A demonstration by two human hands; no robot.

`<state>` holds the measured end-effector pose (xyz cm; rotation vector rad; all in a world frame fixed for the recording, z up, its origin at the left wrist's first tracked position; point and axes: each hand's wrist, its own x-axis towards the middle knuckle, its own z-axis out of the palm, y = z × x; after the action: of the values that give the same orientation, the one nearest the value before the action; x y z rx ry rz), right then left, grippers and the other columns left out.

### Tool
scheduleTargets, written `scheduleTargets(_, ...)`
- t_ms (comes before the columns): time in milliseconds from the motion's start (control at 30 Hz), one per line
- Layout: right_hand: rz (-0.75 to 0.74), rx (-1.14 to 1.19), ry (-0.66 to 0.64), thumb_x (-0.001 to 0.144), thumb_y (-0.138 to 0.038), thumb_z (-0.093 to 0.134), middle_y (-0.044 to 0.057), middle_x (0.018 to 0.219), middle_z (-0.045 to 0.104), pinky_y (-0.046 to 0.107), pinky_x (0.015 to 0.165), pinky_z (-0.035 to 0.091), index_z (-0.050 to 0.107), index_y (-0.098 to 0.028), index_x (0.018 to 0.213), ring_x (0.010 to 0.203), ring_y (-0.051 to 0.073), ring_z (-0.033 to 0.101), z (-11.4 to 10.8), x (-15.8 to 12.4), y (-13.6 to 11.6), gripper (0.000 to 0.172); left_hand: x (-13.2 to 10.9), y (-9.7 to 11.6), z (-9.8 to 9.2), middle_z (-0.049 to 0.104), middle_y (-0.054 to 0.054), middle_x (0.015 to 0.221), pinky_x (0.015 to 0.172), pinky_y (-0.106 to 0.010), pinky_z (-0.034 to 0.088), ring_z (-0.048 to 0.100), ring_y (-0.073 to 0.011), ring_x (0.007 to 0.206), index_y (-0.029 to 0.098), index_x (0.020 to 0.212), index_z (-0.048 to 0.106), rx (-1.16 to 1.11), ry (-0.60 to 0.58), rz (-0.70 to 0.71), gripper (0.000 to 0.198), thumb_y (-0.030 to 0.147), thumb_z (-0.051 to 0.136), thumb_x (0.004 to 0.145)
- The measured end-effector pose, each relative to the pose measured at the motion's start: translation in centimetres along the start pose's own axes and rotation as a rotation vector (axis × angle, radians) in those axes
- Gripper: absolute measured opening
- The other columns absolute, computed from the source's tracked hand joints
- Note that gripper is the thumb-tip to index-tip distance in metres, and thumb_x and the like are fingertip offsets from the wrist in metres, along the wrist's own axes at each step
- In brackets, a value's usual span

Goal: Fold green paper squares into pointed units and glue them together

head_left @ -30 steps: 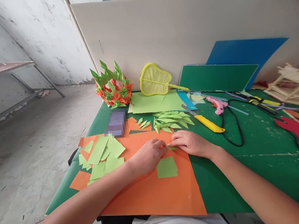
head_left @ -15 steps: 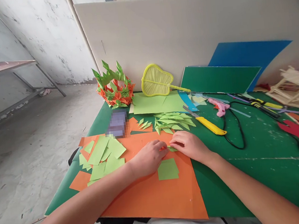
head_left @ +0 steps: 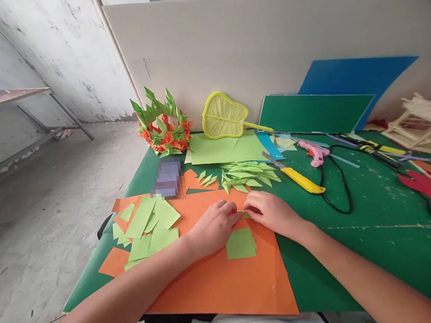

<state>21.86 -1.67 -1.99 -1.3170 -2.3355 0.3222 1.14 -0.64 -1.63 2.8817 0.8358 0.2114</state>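
Note:
Between my two hands is a small piece of green paper, mostly covered by the fingers. My left hand pinches its left end. From the other side, my right hand closes thumb and fingertips on it. Both hands rest over a large orange sheet. Just below the fingers lies a square of green paper. A pile of folded green paper leaves sits beyond my hands, with a few more folded pieces to its left. Loose green paper pieces are heaped near my left forearm.
At the back stand an orange-and-green paper crown and a yellow fan. A yellow utility knife lies blade out beyond my right hand, near a pink glue gun with a black cord. A blurred-out dark object lies left.
My right fingers have shifted slightly to the left, closer to my left hand, and less of the green paper between them shows. The other things stay in place while the view shifts slightly.

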Motion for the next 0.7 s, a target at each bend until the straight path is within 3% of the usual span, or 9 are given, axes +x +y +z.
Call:
scheduleTargets(433,0.124,0.043,-0.014,0.072,-0.006,0.058,-0.001,0.074,0.055,0.023,0.056,0.037,0.052,-0.019,0.073,0.064,0.012,0.052,0.76,0.22,-0.07,0.015,0.06,0.30,-0.39,0.054,-0.008,0.100,0.080,-0.035,0.045,0.049,-0.0222,0.090,0.017,0.111,0.057,0.038,-0.048,-0.026,0.028,0.013,0.039,0.090)
scheduleTargets(700,0.160,0.051,-0.014,0.073,-0.008,0.057,-0.002,0.070,0.055,0.022,0.055,0.036,0.053,-0.019,0.073,0.061,0.012,0.051,0.61,0.17,-0.30,0.012,0.15,0.29,-0.26,0.054,-0.008,0.104,0.084,-0.035,0.044,0.049,-0.0220,0.093,0.017,0.114,0.056,0.038,-0.051,-0.028,0.029,0.013,0.041,0.089)
